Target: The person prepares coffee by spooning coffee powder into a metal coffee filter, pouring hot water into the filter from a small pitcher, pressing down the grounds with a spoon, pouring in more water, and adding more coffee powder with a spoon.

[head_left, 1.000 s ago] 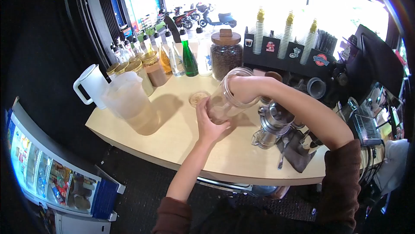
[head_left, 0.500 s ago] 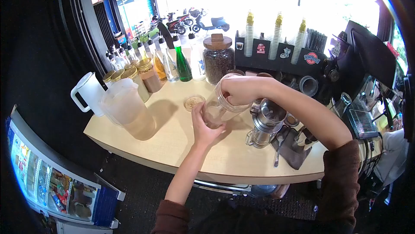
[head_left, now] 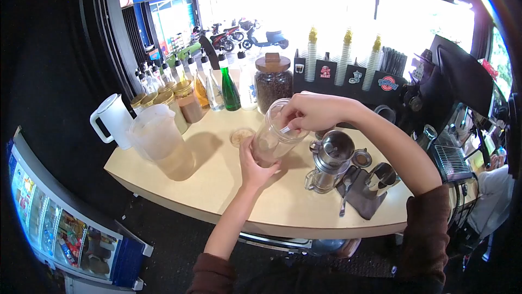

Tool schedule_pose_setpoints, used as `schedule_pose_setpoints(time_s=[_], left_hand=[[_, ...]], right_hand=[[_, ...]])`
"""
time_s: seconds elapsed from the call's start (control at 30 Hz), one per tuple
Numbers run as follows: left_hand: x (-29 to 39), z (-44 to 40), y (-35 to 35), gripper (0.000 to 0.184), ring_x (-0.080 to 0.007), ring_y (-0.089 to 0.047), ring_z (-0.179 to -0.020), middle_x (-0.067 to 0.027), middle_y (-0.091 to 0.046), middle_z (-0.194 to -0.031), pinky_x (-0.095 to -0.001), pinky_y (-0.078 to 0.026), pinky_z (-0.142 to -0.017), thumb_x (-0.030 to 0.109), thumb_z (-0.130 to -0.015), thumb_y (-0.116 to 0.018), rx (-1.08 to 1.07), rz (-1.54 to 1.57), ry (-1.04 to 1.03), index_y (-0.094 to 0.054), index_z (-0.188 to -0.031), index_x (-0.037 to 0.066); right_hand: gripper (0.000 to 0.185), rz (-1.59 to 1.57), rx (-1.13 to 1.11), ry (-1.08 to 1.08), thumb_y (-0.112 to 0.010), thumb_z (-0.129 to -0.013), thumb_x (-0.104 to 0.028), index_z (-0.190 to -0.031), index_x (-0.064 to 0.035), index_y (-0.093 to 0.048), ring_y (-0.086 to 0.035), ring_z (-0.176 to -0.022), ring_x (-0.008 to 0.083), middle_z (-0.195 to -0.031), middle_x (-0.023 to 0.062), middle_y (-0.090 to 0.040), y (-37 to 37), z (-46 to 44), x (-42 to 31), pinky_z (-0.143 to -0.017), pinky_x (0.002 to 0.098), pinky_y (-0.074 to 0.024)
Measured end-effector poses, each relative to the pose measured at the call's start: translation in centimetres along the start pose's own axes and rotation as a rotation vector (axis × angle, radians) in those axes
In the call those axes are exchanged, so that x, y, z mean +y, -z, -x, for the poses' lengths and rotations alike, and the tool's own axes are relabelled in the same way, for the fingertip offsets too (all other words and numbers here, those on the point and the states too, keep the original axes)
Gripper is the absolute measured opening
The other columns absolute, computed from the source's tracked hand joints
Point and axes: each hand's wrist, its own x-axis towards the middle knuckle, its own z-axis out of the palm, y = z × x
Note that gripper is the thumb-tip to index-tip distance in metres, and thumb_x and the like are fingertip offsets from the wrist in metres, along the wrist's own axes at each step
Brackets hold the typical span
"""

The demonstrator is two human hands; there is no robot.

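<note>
Clear wide-mouthed jar (head_left: 272, 143) tilts between both hands

The left hand (head_left: 259, 167) wraps its lower side over the pale wood counter (head_left: 217, 195); the right hand (head_left: 305, 113), at its mouth, pinches a small white item (head_left: 285, 129). A round clear disc (head_left: 242, 137) lies just beside the left hand. The brown-bean jar with a wooden lid (head_left: 273, 85) stands behind.

"Right arm (head_left: 397, 147)?"
"Bent, its hand (head_left: 314, 112) angled down, fingers curled in."
"And the left arm (head_left: 232, 220)?"
"Reaching forward, left hand (head_left: 255, 166) cupped, thumb spread from the fingers."
</note>
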Motion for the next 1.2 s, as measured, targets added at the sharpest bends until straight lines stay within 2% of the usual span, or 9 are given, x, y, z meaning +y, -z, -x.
schedule_pose_setpoints(time_s=[0.27,0.47,0.63,0.8,0.87,0.9,0.97,1.03,1.2], left_hand=[[0.4,0.1,-0.2,0.095,-0.0321,-0.047,-0.114,-0.0158,-0.045,-0.122,-0.0418,-0.041,-0.097,0.018,-0.049,-0.088,-0.039,-0.018,0.059,-0.037,-0.128,0.003],[-0.2,0.4,-0.7,0.095,-0.0323,-0.046,-0.115,-0.0163,-0.045,-0.123,-0.0423,-0.04,-0.098,0.02,-0.05,-0.088,-0.07,-0.015,0.069,-0.036,-0.127,0.003],[0.7,0.7,-0.8,0.093,-0.03,-0.046,-0.117,-0.0163,-0.045,-0.123,-0.0406,-0.04,-0.098,0.018,-0.053,-0.088,-0.211,0.054,0.24,-0.035,-0.127,0.003],[0.8,0.7,-1.1,0.093,-0.0273,-0.046,-0.117,-0.0165,-0.043,-0.124,-0.0395,-0.041,-0.098,0.011,-0.054,-0.087,-0.259,0.164,0.406,-0.032,-0.128,0.003],[0.7,0.6,-1.2,0.093,-0.0265,-0.046,-0.117,-0.0163,-0.043,-0.124,-0.0393,-0.042,-0.098,0.009,-0.054,-0.087,-0.274,0.188,0.422,-0.031,-0.128,0.003],[0.8,0.6,-1.2,0.092,-0.0264,-0.046,-0.117,-0.0157,-0.042,-0.125,-0.0398,-0.045,-0.097,0.004,-0.055,-0.086,-0.275,0.217,0.415,-0.03,-0.128,0.003],[1.7,0.5,-1.3,0.09,-0.0264,-0.046,-0.116,-0.0152,-0.042,-0.125,-0.0403,-0.048,-0.095,0.0,-0.056,-0.084,-0.283,0.248,0.413,-0.03,-0.128,0.004],[2.9,0.1,-1.2,0.087,-0.0263,-0.046,-0.116,-0.0144,-0.042,-0.124,-0.0409,-0.054,-0.089,-0.008,-0.058,-0.08,-0.269,0.487,0.56,-0.029,-0.128,0.005],[2.3,0.1,-1.3,0.085,-0.0267,-0.047,-0.115,-0.0143,-0.042,-0.124,-0.0415,-0.055,-0.087,-0.01,-0.059,-0.078,-0.285,0.443,0.491,-0.029,-0.127,0.005]], right_hand=[[0.02,-0.195,0.155,-0.128,-0.058,-0.086,-0.012,-0.098,0.0031,-0.065,-0.053,-0.071,0.0113,-0.077,0.0064,-0.062,-0.2,3.4,2.0,-0.07,0.0296,-0.046],[0.022,-0.338,0.342,-0.141,-0.06,-0.087,-0.016,-0.098,0.0014,-0.066,-0.05,-0.069,0.0092,-0.073,0.0031,-0.059,-0.4,6.9,3.2,-0.068,0.0278,-0.0436],[0.022,-0.366,0.5,-0.224,-0.061,-0.088,-0.018,-0.099,0.0012,-0.065,-0.047,-0.069,0.0064,-0.072,-0.0003,-0.054,-0.3,11.2,2.8,-0.067,0.024,-0.0401],[0.023,-0.402,0.567,-0.426,-0.061,-0.089,-0.016,-0.103,0.0012,-0.064,-0.047,-0.072,0.0078,-0.082,0.0021,-0.057,-2.6,16.0,2.2,-0.07,0.0261,-0.0422],[0.024,-0.401,0.736,-0.334,-0.059,-0.089,-0.016,-0.106,0.0012,-0.064,-0.052,-0.078,0.0101,-0.089,0.0052,-0.062,-4.2,17.3,2.6,-0.075,0.0279,-0.0444],[0.025,-0.362,0.71,-0.419,-0.058,-0.089,-0.015,-0.108,0.0015,-0.063,-0.058,-0.087,0.0128,-0.098,0.0084,-0.066,-4.3,18.0,1.7,-0.08,0.0295,-0.046],[0.024,-0.313,0.709,-0.466,-0.059,-0.09,-0.014,-0.108,0.0013,-0.063,-0.058,-0.087,0.0122,-0.099,0.0075,-0.065,-5.2,19.1,1.4,-0.08,0.0278,-0.0456],[0.023,-0.28,0.722,-0.507,-0.059,-0.09,-0.013,-0.108,0.0008,-0.064,-0.059,-0.088,0.0137,-0.099,0.0081,-0.066,-5.9,19.5,0.4,-0.081,0.0275,-0.0457],[0.022,-0.3,0.7,-0.531,-0.058,-0.091,-0.01,-0.109,0.0016,-0.063,-0.06,-0.088,0.0144,-0.098,0.0099,-0.066,-6.9,19.8,0.6,-0.082,0.0284,-0.0465]])
